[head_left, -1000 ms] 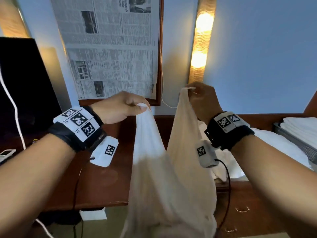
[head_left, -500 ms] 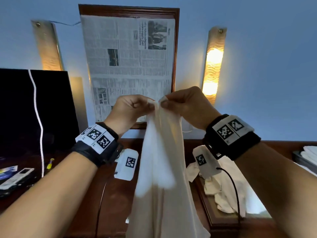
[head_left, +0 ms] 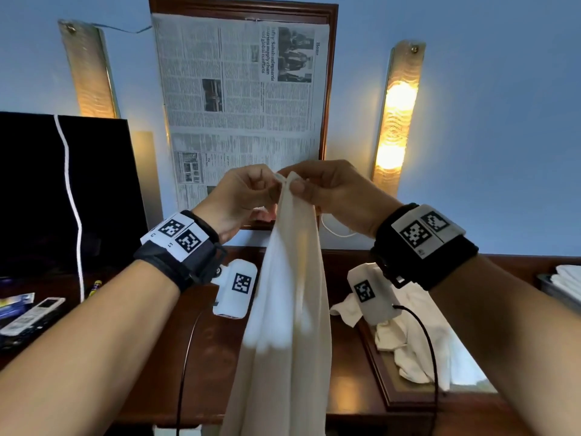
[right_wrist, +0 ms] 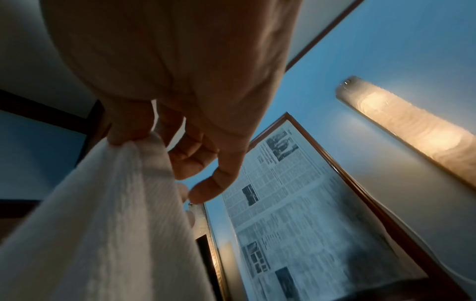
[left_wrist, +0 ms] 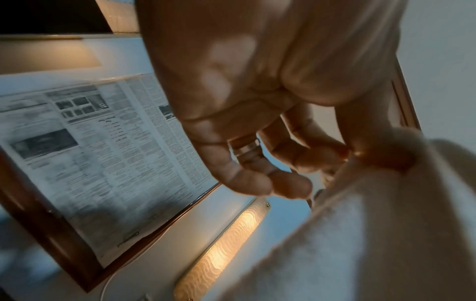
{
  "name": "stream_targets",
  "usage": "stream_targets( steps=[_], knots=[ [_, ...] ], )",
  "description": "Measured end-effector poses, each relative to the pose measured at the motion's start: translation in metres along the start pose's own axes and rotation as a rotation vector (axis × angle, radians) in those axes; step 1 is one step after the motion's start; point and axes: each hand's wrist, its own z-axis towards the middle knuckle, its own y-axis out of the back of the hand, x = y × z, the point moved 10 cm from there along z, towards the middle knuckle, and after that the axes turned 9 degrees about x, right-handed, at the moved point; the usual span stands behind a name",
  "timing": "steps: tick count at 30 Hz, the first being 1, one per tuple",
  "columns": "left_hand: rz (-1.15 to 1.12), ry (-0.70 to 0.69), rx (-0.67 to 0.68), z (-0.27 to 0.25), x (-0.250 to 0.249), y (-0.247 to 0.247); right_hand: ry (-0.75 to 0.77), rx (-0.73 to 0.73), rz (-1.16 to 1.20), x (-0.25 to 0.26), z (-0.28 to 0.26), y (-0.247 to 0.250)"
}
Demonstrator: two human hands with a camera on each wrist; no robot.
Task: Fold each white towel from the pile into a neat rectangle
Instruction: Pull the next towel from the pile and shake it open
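A white towel (head_left: 289, 309) hangs in front of me, doubled lengthwise, its lower end out of the head view. My left hand (head_left: 248, 193) and right hand (head_left: 317, 190) meet at chest height and both pinch its top corners together. In the left wrist view the left hand (left_wrist: 296, 163) curls its fingers at the towel (left_wrist: 373, 234) edge. In the right wrist view the right hand (right_wrist: 159, 142) pinches the towel (right_wrist: 103, 224) between thumb and forefinger. A pile of crumpled white towels (head_left: 418, 341) lies on a tray (head_left: 390, 391) at the right.
A dark wooden desk (head_left: 207, 357) runs below the hands. A dark screen (head_left: 63, 190) stands at the left, with a remote (head_left: 31, 313) beside it. A framed newspaper (head_left: 242, 105) hangs between two wall lamps (head_left: 396, 121). Folded white towels (head_left: 566, 281) sit in a basket at the far right.
My hands, apart a second ago with one towel corner each, have come together so the corners meet. The head view has tilted upward.
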Motion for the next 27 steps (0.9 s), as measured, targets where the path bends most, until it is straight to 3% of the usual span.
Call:
stream_targets(
  steps=[4, 9, 15, 19, 25, 27],
  knots=[
    [-0.116, 0.136, 0.061, -0.015, 0.026, -0.011, -0.071, -0.054, 0.173, -0.025, -0.002, -0.009],
    [-0.150, 0.235, 0.033, -0.038, 0.061, -0.017, -0.186, -0.105, 0.088, -0.054, -0.008, -0.018],
    [0.306, 0.058, 0.088, -0.038, 0.055, -0.019, -0.203, -0.165, -0.036, -0.068, -0.014, -0.029],
    [0.509, 0.028, 0.065, -0.035, 0.043, -0.009, -0.194, -0.304, 0.093, -0.086, -0.026, -0.030],
    [0.576, 0.063, 0.098, -0.034, 0.059, -0.003, -0.285, -0.218, 0.625, -0.147, -0.053, -0.091],
    [0.574, 0.087, 0.090, -0.037, 0.067, 0.002, -0.318, -0.210, 0.598, -0.167, -0.064, -0.112]
  ],
)
